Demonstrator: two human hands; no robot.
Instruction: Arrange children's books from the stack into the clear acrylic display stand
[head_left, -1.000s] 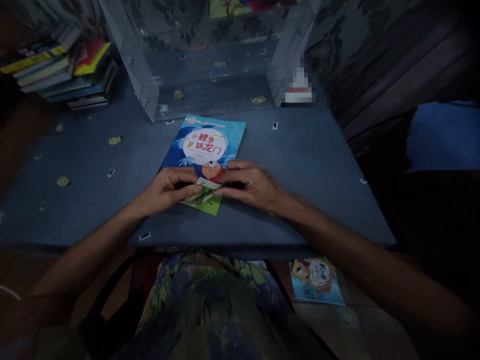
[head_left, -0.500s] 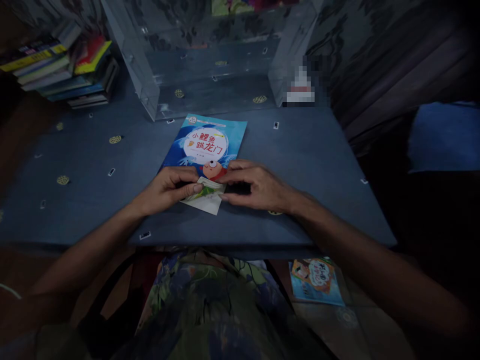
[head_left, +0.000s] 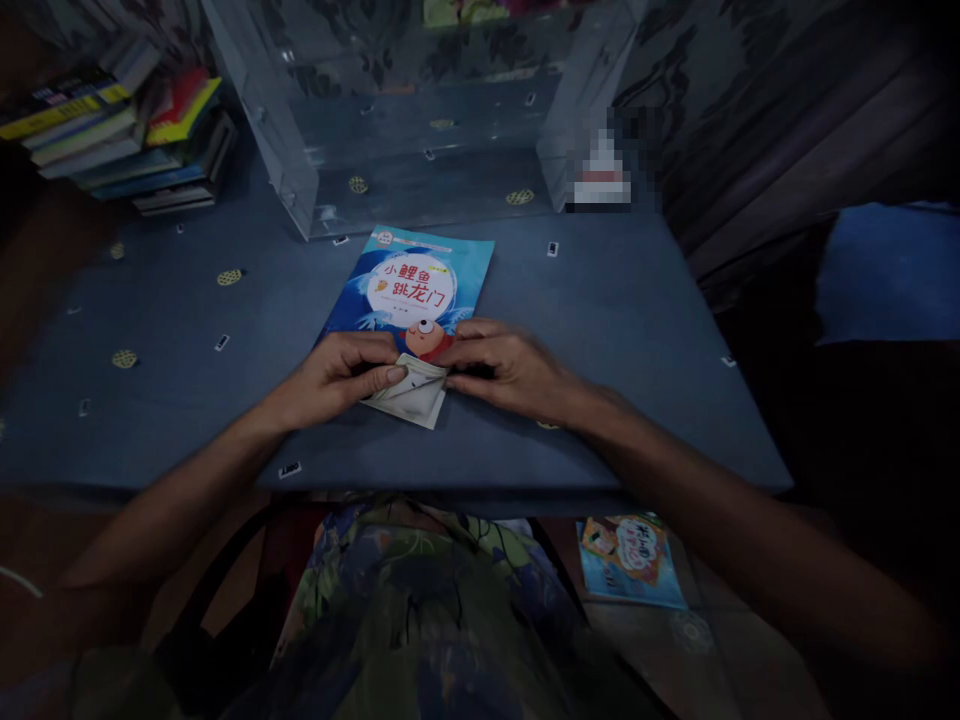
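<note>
Head view: a blue picture book (head_left: 411, 285) lies flat on the counter (head_left: 600, 330), slightly askew, its top toward a clear stand (head_left: 279, 150) and its bottom end between the two hands. Its title reads upright from the wearer's side, so it is probably laid that way for easy handling. The left hand (head_left: 341, 370) has its grip pinched on curled-up paper at the book's lower part, the thumb on top; this likely stops the leaves from springing flat and the book from sliding. The right hand (head_left: 506, 368) meets the book's right edge, forefinger over the cover and thumb tip at the edge of the curl. Whether that grip presses paper between them cannot be told. With a hand on either side, the book seems braced from both edges, while the wrists stay low over the counter, perhaps for steadiness.

The book looks thin and soft-covered. A pale oval carries red and dark Chinese characters above a big-eyed cartoon figure in red, set among blue waves. Below the fold, a pale, mostly plain page shows, with layered page edges just above it; the dim light hides finer detail.
</note>
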